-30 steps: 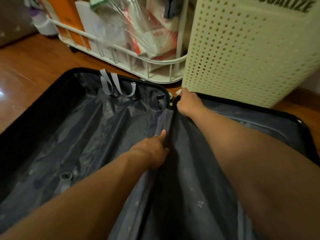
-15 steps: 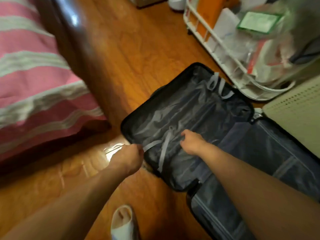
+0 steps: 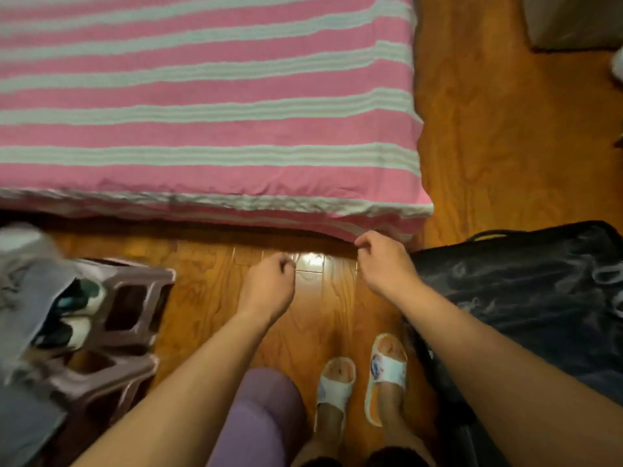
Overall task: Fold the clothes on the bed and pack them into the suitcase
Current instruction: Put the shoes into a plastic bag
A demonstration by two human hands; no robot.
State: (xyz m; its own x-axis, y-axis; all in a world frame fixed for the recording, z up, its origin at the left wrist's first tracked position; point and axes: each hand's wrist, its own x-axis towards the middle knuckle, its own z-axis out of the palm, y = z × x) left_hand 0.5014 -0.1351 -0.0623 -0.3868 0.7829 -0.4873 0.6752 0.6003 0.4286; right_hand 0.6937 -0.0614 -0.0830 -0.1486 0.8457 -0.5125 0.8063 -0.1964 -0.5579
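Head view, looking straight down at floor by bed. Left hand [image 3: 266, 286] over bare wooden floor [image 3: 488, 129], fingers curled loosely inward, holding nothing visible. Right hand [image 3: 384, 261] just beside bed corner, fingers curled, thumb and forefinger close together; whether pinching anything, cannot tell. Hands apart from each other, glare patch on floor between them. Bed [image 3: 202, 96] fills upper frame, covered in pink sheet with pale stripes; no clothes seen on the visible stretch. Suitcase [image 3: 526, 298] open on floor at right, dark lining showing, near edge just beside right forearm. Two feet in white slippers [image 3: 387, 369] at bottom centre, alongside suitcase. Purple cushioned stool or seat [image 3: 266, 409] left of feet. Mauve plastic shoe rack [image 3: 135, 291] at left with shoes inside, grey cloth [image 3: 23, 271] draped over its top.
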